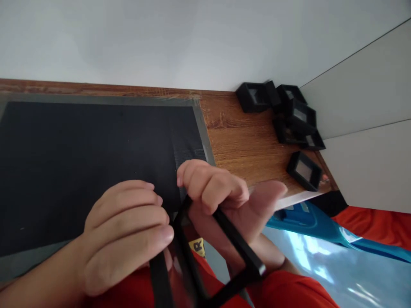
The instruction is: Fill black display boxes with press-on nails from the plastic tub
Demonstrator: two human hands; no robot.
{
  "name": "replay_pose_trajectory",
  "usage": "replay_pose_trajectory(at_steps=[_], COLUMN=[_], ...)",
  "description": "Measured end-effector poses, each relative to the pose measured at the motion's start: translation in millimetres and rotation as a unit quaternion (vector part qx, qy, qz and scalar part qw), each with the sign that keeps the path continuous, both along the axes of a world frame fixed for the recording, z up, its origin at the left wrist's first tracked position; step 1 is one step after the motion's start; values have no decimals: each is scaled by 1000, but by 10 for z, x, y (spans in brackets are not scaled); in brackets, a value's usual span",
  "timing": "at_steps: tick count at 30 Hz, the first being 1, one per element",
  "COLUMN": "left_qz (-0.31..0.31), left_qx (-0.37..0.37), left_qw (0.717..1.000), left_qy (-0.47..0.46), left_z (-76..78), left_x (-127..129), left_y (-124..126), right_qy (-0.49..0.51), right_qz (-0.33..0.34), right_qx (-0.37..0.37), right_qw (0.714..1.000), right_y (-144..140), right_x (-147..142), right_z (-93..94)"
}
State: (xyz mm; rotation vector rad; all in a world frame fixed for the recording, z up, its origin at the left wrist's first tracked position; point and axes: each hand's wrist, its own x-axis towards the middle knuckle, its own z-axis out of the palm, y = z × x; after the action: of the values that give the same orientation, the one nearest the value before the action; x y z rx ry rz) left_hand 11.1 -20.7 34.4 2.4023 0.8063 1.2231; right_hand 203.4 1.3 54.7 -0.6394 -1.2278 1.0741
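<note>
A black rectangular open frame [236,237] is held tilted above my lap, close to the camera. My right hand [221,192] has its fingers curled over the frame's upper edge, and its thumb sticks out to the right. My left hand [128,235] is closed at the frame's left side. From beneath its fingers a flat black strip [160,280] runs downward; whether it belongs to the frame I cannot tell. The left fingertips are partly hidden, and the lower picture is somewhat blurred.
A black mat [96,154] with grey tape edging covers the left of the wooden table [237,141]. Several black box-like frames [303,115] lie at the right, against a white panel. One more frame [304,170] sits nearer the edge. A blue plastic chair [298,218] stands beyond.
</note>
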Motion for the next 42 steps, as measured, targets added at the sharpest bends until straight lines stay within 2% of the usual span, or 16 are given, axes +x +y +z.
replay_pose_trajectory(at_steps=[3, 9, 17, 20, 25, 29, 34, 38, 42], left_qz=[-9, -8, 37, 74, 108, 73, 10, 0, 9], left_qx=[52, 110, 160, 163, 136, 72, -27, -78, -90], left_qw=[998, 993, 986, 984, 983, 989, 983, 985, 989], left_qy=[-14, -30, -17, 13, 59, 108, 179, 151, 120], left_z=[-1, 12, -95, -117, -151, -231, -380, -452, -502], left_x=[30, 93, 75, 65, 89, 163, 233, 246, 258], left_y=[85, 243, 353, 406, 459, 426, 371, 399, 439], right_qy=[5, 11, -62, -92, -107, -115, -202, -249, -294], right_qz=[-14, -99, -62, -82, -125, -150, -122, -133, -96], right_qx=[29, -16, -62, -76, -77, -71, -39, -2, 25], right_qw=[999, 995, 994, 989, 983, 979, 971, 959, 951], right_y=[115, 312, 590, 669, 764, 793, 779, 745, 726], right_x=[92, 167, 485, 542, 485, 399, 350, 351, 316], right_z=[-19, 30, 8, -49, -204, -319, -371, -367, -405])
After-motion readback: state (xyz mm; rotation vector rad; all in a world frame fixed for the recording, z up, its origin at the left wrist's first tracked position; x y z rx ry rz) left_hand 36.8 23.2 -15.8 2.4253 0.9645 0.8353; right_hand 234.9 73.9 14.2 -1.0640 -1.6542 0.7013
